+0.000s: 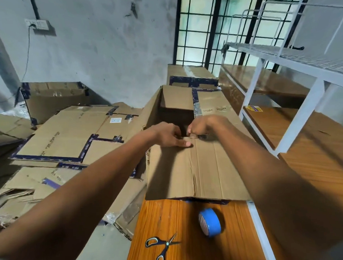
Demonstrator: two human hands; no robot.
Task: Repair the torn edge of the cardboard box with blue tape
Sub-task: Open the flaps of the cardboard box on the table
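Pinching left grip [168, 135]: fingers curled over top edge of cardboard box [208, 167], frame centre
Right grip [203, 126]: pinches same edge, just beside
Blue tape [209, 222]: on worktop [161, 219], lower centre
Scissors [167, 243]: left of tape

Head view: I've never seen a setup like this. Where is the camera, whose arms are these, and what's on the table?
There is no machine here. A person works with bare hands, and one wide camera worn on the head looks forward and down, so both arms reach in from the bottom of the picture. The left hand and right hand are close together, both gripping the near top edge of an open cardboard box. The box stands on a wooden table. Nearer the person, a roll of blue tape stands on its edge and scissors lie flat; nothing touches either. Flattened cartons are piled on the floor to the left.
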